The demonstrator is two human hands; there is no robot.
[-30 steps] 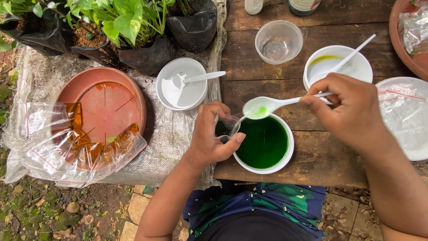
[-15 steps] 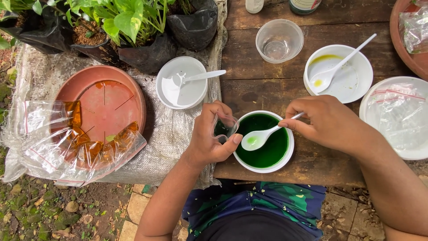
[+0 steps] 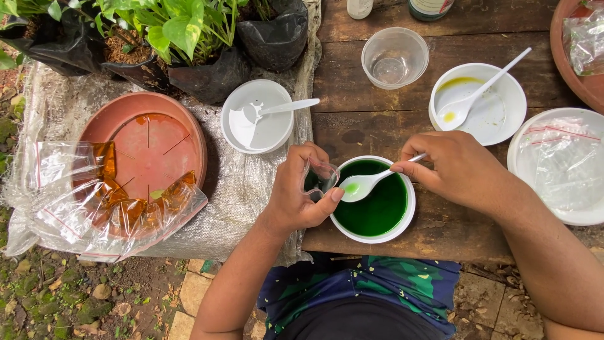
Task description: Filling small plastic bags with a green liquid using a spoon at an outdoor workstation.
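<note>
Green liquid fills the bowl [image 3: 377, 204] at the bench's near edge; my right hand [image 3: 456, 170] pinches the spoon [image 3: 365, 184], handle running right, its tip just beside the small bag [image 3: 319, 178] pinched in my left hand [image 3: 299, 192].

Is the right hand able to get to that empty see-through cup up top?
Probably yes. The clear cup stands in the open beyond the green bowl, nothing across the way, but the right hand is holding a white spoon.

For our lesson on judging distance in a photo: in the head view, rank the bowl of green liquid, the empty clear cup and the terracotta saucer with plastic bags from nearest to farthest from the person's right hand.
1. Bowl of green liquid: just left of and below the right hand.
2. Clear cup: up the table, above the hand.
3. Terracotta saucer: far left, beyond the left hand.
</note>
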